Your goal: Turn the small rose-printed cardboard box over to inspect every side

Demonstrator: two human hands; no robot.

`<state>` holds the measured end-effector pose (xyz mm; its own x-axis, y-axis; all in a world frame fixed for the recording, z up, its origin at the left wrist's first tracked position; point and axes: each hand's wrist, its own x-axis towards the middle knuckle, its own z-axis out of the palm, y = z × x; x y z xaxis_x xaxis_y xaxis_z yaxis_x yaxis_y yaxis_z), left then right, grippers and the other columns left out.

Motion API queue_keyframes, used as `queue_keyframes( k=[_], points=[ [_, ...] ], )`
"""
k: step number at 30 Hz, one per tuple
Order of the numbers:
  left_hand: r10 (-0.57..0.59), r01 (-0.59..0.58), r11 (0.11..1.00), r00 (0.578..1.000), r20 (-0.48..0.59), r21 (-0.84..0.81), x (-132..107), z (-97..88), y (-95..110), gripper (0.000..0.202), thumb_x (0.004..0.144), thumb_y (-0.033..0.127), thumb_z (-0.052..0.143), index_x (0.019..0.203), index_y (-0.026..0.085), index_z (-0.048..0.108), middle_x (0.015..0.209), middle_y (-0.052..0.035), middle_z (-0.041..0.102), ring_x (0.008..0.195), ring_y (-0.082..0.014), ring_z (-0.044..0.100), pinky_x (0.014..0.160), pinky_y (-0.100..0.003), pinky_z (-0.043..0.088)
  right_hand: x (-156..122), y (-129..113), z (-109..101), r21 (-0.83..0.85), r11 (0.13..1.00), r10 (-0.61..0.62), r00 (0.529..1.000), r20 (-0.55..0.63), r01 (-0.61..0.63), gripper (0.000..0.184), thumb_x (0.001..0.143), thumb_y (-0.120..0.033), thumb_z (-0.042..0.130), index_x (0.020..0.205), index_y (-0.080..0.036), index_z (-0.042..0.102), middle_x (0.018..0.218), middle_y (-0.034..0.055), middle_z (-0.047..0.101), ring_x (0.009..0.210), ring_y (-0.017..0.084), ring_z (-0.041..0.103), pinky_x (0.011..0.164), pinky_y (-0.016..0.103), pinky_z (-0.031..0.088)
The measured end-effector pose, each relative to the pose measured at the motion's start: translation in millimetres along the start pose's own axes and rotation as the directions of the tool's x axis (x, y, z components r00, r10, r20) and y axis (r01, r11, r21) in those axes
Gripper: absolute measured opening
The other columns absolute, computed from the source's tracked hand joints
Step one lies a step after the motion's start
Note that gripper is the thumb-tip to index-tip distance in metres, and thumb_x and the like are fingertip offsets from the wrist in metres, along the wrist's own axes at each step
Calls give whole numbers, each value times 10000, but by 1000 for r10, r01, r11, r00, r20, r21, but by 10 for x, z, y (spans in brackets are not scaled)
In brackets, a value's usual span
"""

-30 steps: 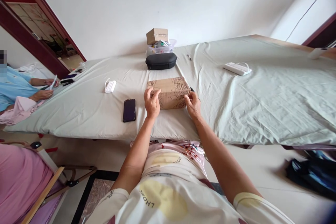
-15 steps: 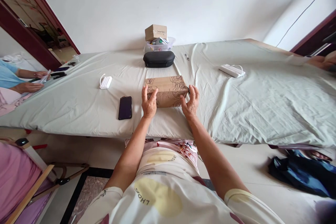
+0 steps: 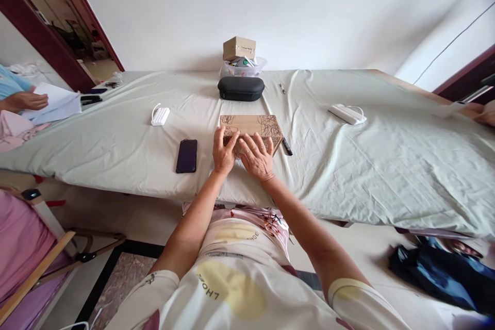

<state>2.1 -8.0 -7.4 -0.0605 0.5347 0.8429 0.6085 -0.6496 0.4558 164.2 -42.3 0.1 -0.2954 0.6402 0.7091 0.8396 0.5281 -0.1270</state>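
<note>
The box [image 3: 249, 125] sits near the counter [image 3: 348, 180] edge, with open room right of the marker [image 3: 287, 147]. Left hand [image 3: 224, 155] spans its near-left corner, right hand [image 3: 257, 159] its front, both grips spread.

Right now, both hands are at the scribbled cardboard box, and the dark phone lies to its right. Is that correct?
No: the head view shows the dark phone left of the scribbled box. The left hand and right hand are at the box.
</note>
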Motion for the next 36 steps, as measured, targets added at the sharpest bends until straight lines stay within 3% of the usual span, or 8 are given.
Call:
queue_keyframes(
  k=[5,8,11,14,20,24,30,36],
  points=[
    [-11,12,1000,999,30,-11,24,14,-25,388,1075,346,395,1322,302,692,1560,-71,439,1565,-278,283,1304,-541,285,-35,244,-94,-37,988,139,977,-159,-147,551,1033,-413,491,1570,-293,455,1605,105,463,1560,377,291,1270,687,144],
    [-25,27,999,998,57,-41,34,8,-28,371,1063,329,430,1330,301,686,1568,-83,425,1566,-293,281,1313,-549,251,-96,474,-165,29,954,291,904,-313,-297,528,1029,-467,471,1508,-254,528,1538,151,505,1493,384,399,1212,649,329],
    [-15,17,999,998,58,-43,32,11,-22,378,1054,300,431,1331,288,688,1592,-85,408,1563,-292,289,1310,-536,251,-162,612,-174,223,884,462,835,-299,-410,574,1006,-550,475,1467,-213,539,1246,167,660,1125,317,674,953,496,585],
    [-72,72,997,997,21,16,29,9,-5,388,1044,302,446,1360,281,671,1633,-95,376,1574,-305,263,1300,-571,218,-216,588,-152,321,835,524,823,-219,-447,577,989,-616,472,1387,-209,567,911,91,695,759,237,675,769,406,610],
    [-191,188,977,981,25,96,-4,-73,71,562,1046,528,412,1504,227,535,1689,-142,271,1606,-335,143,1300,-595,134,-255,251,-116,394,906,186,982,-35,-157,569,1012,-607,435,1402,-207,540,856,76,720,719,214,682,746,365,611],
    [-66,74,995,991,116,-69,-87,-79,148,689,1024,677,346,1512,214,495,1710,-144,188,1601,-289,185,1301,-472,230,-229,100,-76,391,919,-89,991,99,43,529,1037,-546,438,1411,-198,572,934,101,751,808,219,722,796,364,618],
    [-68,81,987,993,99,-140,-156,46,178,674,1019,663,417,1507,199,451,1662,-191,284,1575,-289,271,1281,-472,290,-219,138,-88,187,982,34,997,-76,-19,466,1076,-423,368,1382,-199,639,1114,149,739,996,255,716,904,399,603],
    [-89,101,986,992,95,-134,-155,82,174,645,1024,634,441,1486,185,473,1655,-199,303,1564,-297,298,1278,-468,304,-173,108,-47,202,979,17,999,51,-27,522,1076,-456,352,1487,-224,575,1179,133,741,944,253,727,853,376,616]
  ],
)
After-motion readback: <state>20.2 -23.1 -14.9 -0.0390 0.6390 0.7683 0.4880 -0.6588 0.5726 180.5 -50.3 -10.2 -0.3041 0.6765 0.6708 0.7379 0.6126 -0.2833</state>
